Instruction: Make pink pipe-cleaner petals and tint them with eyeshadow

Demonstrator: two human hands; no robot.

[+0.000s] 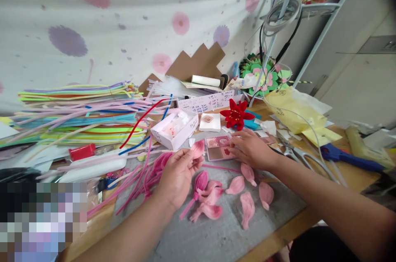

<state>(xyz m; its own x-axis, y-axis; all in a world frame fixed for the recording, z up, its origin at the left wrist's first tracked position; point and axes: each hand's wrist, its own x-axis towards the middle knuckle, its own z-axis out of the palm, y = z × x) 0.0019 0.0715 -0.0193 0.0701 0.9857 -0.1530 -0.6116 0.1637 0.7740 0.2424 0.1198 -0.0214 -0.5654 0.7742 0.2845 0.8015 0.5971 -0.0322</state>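
Observation:
My left hand [178, 173] pinches a pale pink fuzzy petal [198, 148] between thumb and fingers, held just above the grey mat [222, 229]. My right hand [251, 149] rests with fingertips pressed on a small palette of pink powders [217, 147]; whether it holds anything is hidden. Several more pink petals [247, 208] lie loose on the mat below both hands, some joined into a cluster [208, 196] with a pink stem. A finished red flower [236, 114] stands just beyond the palette.
A big stack of coloured pipe cleaners [77, 117] fills the left. A white box [175, 129], scissors [293, 154], a blue glue gun [346, 156], yellow bags [293, 109] and a lamp stand [272, 47] crowd the back and right. Loose pink stems [139, 179] lie at left.

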